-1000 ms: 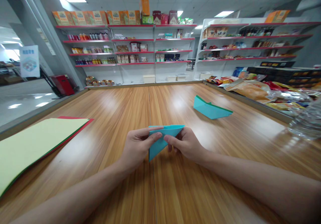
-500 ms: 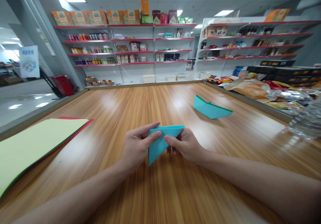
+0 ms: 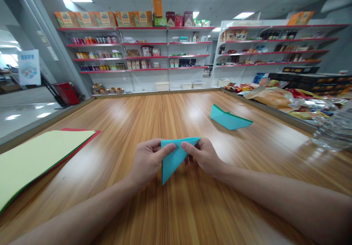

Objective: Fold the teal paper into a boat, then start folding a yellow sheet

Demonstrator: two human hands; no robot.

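Between my two hands is a folded piece of light blue paper [image 3: 172,160], triangular, its long edge on top and one point hanging down. My left hand [image 3: 150,159] pinches its left side, thumb on the near face and the other fingers behind. On the right part, my right hand [image 3: 205,155] grips the paper the same way, its thumb close to the left thumb. The fingers behind the paper are partly hidden. Farther off to the right, a folded blue paper boat [image 3: 231,118] with a green edge rests on the wooden table [image 3: 132,117].
A stack of coloured paper [image 3: 46,153], pale yellow on top with green and red below, lies at the left. A clear plastic container [image 3: 334,129] stands at the right edge, near packaged snacks [image 3: 275,96]. Stocked shelves [image 3: 143,56] line the back.
My left index finger, raised above the paper's top edge before, has gone down behind it. My right thumb has moved up toward the top edge. The top folds lie closer together.
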